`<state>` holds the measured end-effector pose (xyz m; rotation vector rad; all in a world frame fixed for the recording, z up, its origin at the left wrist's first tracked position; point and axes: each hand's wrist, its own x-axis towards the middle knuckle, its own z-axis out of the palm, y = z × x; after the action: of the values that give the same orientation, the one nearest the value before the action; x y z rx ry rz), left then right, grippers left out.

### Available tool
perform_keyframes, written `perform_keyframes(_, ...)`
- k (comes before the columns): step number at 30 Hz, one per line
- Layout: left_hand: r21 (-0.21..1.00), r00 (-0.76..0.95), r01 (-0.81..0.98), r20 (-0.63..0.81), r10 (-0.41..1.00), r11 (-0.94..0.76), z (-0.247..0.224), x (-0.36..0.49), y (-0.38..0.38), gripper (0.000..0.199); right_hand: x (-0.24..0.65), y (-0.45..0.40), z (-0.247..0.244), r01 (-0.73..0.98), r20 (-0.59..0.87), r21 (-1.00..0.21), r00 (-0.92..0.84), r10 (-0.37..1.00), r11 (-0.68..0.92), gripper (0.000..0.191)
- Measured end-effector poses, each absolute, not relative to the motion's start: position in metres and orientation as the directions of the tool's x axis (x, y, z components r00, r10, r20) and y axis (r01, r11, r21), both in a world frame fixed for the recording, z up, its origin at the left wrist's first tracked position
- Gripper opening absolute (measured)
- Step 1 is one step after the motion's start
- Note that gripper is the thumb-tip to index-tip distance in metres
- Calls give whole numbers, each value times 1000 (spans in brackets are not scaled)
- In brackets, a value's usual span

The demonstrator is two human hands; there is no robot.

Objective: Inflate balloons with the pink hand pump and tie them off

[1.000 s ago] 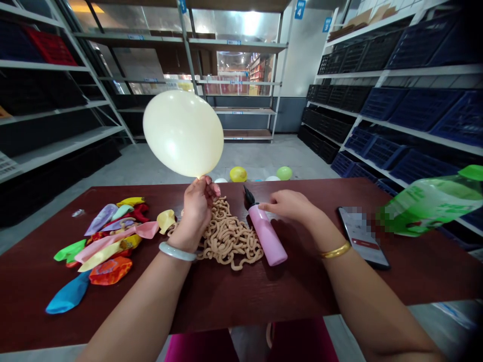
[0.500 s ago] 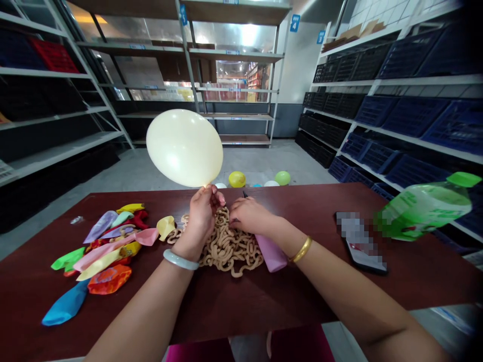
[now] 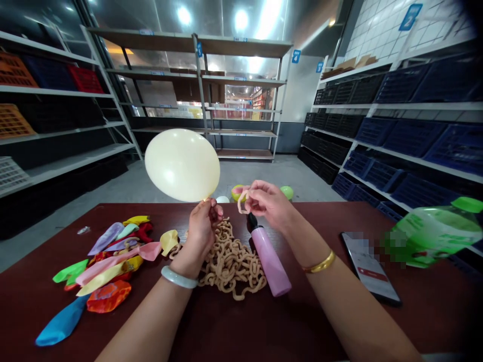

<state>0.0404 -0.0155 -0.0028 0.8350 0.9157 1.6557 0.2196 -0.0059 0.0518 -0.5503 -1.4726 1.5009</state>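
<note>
Pinching the pale balloon [image 3: 182,165] by its lower end in the left hand [image 3: 204,223], up above the table [image 3: 226,327], and a short beige cord [image 3: 240,202] in the right hand [image 3: 269,203], risking escaping air, if untied, through a slackened left grip.

Seen from the wearer's own head, a single camera looks forward and down across a dark reddish-brown table [image 3: 256,327] from its near side. The left hand [image 3: 203,221] and right hand [image 3: 272,202] fall close to the lens at mid-frame, with both forearms entering from the bottom edge. A pale yellow balloon [image 3: 182,164] partly blocks the sightline to a metal shelving rack [image 3: 202,95], which the camera faces across the floor. The wide view also takes in side shelves [image 3: 83,157] at left and dark blue crates [image 3: 418,136] at right.
</note>
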Motion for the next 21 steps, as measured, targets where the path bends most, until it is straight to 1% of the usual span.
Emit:
perform_keyframes(3, 887, -178, -446, 49, 983, -124, -7, 42, -16, 22, 217, -10, 53, -410, 295, -909, -500, 814, 77, 22)
perform_keyframes(5, 892, -151, -442, 26, 988, -91, -9, 44, -16, 23, 215, -10, 50, -413, 319, -904, -473, 822, 113, 21)
perform_keyframes(7, 895, -133, -441, 7, 991, -65, -10, 46, -17, 25, 212, -9, 44, -343, 340, -920, -459, 821, 189, 21)
perform_keyframes(10, 900, -122, -435, -25, 992, -31, -9, 51, -19, 24, 206, -5, 35, -216, 356, -934, -512, 782, 284, 17)
perform_keyframes(12, 905, -134, -426, -50, 990, -13, -10, 55, -20, 21, 202, -2, 28, -199, 367, -930, -544, 755, 308, 12)
perform_keyframes(14, 912, -137, -410, -48, 989, -12, -12, 60, -21, 19, 197, 0, 21, -176, 369, -929, -502, 782, 325, 9)
perform_keyframes(16, 924, -104, -380, -2, 995, -38, -15, 64, -23, 23, 195, 2, 17, -90, 346, -936, -420, 839, 341, 8)
perform_keyframes(18, 932, -46, -356, 49, 998, -62, -18, 65, -25, 29, 195, 1, 17, 39, 344, -924, -346, 873, 380, 8)
perform_keyframes(19, 933, -24, -357, 48, 999, -54, -18, 65, -25, 30, 196, 0, 18, 110, 372, -897, -335, 866, 428, 8)
perform_keyframes(20, 928, -9, -370, 28, 1000, -29, -18, 65, -25, 30, 199, 0, 20, 188, 423, -845, -340, 840, 501, 9)
perform_keyframes(21, 919, -2, -393, -4, 1000, 3, -18, 64, -24, 28, 201, -1, 22, 273, 484, -762, -364, 796, 588, 11)
